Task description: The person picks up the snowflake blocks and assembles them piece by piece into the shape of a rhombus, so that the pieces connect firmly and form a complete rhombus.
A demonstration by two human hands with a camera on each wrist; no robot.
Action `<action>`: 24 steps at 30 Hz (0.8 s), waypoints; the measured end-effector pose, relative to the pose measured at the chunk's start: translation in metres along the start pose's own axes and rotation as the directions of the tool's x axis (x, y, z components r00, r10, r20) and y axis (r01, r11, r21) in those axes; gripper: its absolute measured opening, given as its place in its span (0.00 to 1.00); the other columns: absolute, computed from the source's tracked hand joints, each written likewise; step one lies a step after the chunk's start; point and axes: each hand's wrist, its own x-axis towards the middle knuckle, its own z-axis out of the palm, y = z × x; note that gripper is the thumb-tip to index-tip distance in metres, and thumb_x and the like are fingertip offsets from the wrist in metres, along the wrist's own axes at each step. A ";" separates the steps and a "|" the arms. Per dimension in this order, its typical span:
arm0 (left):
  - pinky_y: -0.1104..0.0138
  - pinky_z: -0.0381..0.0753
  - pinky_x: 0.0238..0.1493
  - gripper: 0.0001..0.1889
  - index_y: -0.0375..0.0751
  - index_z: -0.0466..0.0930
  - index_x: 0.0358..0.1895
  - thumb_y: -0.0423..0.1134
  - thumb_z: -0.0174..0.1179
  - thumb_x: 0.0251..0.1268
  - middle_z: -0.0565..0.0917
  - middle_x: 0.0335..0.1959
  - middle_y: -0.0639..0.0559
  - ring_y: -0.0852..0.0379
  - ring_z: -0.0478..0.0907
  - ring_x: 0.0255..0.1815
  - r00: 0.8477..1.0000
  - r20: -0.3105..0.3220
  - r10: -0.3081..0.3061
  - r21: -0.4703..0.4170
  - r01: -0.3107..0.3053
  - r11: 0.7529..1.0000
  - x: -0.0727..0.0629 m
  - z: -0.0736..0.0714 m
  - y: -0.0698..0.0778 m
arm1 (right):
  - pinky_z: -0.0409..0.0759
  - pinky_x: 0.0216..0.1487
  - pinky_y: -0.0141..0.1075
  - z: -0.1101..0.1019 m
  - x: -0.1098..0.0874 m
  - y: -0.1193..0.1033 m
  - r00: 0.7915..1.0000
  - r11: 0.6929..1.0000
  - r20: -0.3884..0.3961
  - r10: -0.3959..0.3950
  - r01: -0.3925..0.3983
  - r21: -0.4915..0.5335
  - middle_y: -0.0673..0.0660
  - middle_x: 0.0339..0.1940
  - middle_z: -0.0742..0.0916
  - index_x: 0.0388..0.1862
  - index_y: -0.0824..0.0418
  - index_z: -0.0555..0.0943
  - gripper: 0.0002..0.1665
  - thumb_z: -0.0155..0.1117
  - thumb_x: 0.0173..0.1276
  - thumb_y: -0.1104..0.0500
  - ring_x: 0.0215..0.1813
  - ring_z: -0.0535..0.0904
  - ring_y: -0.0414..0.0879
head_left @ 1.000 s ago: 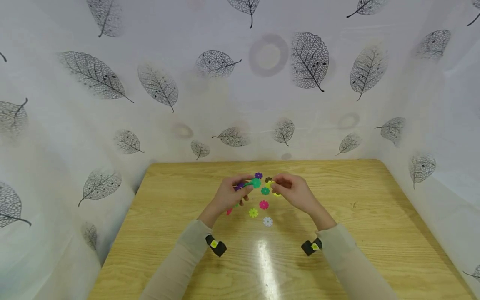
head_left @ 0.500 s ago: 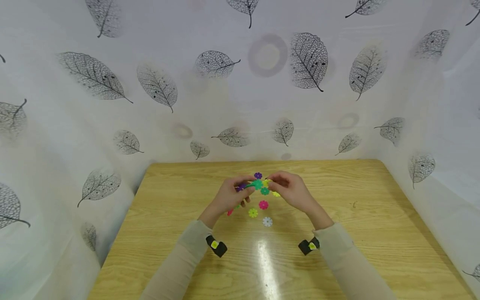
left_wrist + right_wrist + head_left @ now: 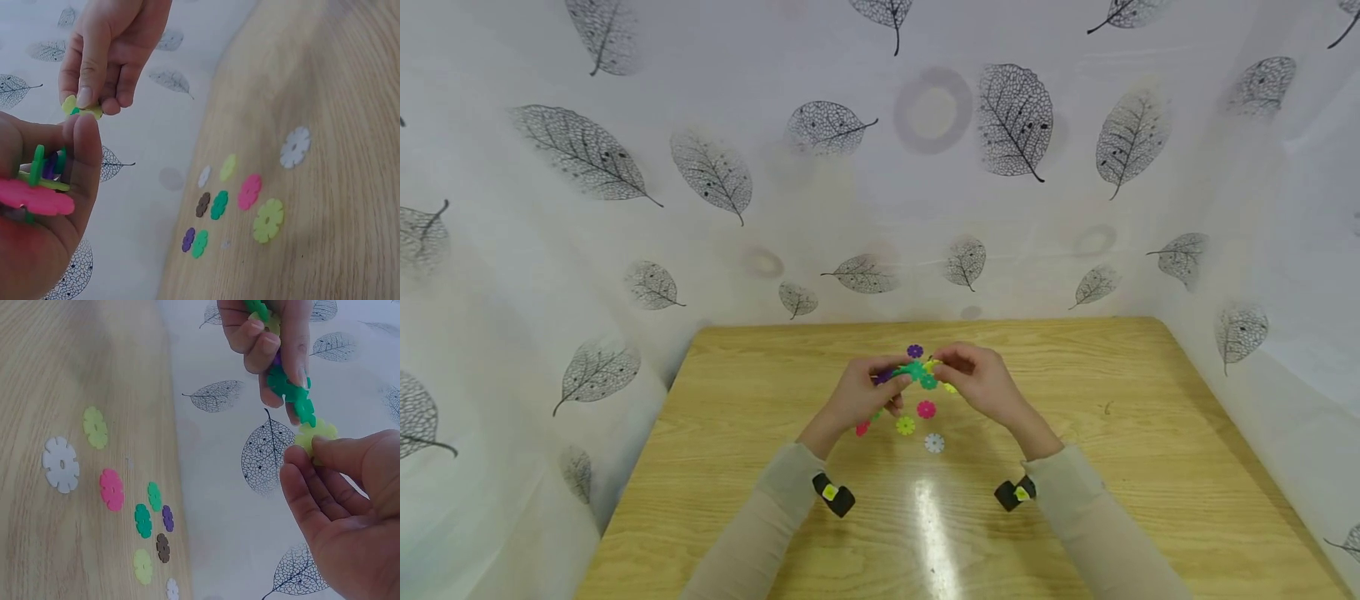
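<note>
My left hand (image 3: pixel 853 392) grips a joined chain of slotted plastic flower discs. Green (image 3: pixel 287 384), purple and yellow pieces show in it, and a pink disc (image 3: pixel 34 197) sticks out by the palm. Part of the chain is hidden behind the fingers. Between thumb and fingers of my right hand (image 3: pixel 988 383) is a single yellow disc (image 3: pixel 315 432). Its edge meets the outermost green disc (image 3: pixel 304 411) of the chain. Both hands are raised over the far half of the table, fingertips close together.
Loose flower discs lie on the wooden table (image 3: pixel 1075 517) below the hands, among them a white disc (image 3: pixel 60 464), a loose pink disc (image 3: pixel 112 489) and a brown disc (image 3: pixel 163 548). A leaf-print sheet (image 3: pixel 760 167) hangs behind and along both sides of the table.
My right hand has moved slightly left, bringing its yellow disc up against the green end of the chain. The left hand has tilted a little and stays nearly in place.
</note>
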 end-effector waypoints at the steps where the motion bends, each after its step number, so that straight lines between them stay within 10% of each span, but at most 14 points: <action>1: 0.56 0.93 0.32 0.19 0.33 0.81 0.66 0.33 0.63 0.77 0.84 0.26 0.37 0.57 0.82 0.22 1.000 -0.001 0.007 0.007 -0.007 1.000 0.000 0.001 0.000 | 0.87 0.42 0.31 0.001 0.000 -0.001 1.000 1.000 -0.004 0.002 -0.002 0.001 0.63 0.46 0.91 0.52 0.65 0.86 0.10 0.67 0.77 0.62 0.46 0.89 0.55; 8: 0.68 0.90 0.28 0.19 0.32 0.81 0.66 0.33 0.62 0.78 0.85 0.25 0.42 0.59 0.82 0.22 0.999 -0.004 0.033 0.026 -0.033 0.999 0.000 0.003 -0.004 | 0.83 0.36 0.30 0.006 -0.001 0.000 0.999 1.000 -0.039 -0.010 0.009 -0.021 0.61 0.43 0.91 0.50 0.63 0.86 0.08 0.68 0.76 0.62 0.38 0.85 0.41; 24: 0.52 0.93 0.33 0.18 0.32 0.79 0.66 0.32 0.60 0.79 0.86 0.28 0.48 0.60 0.83 0.24 0.997 0.052 0.054 -0.033 -0.052 0.998 0.000 0.002 -0.006 | 0.87 0.41 0.30 0.003 -0.002 0.002 0.999 0.999 0.006 -0.042 0.042 -0.010 0.60 0.45 0.91 0.52 0.62 0.87 0.10 0.69 0.76 0.61 0.42 0.88 0.40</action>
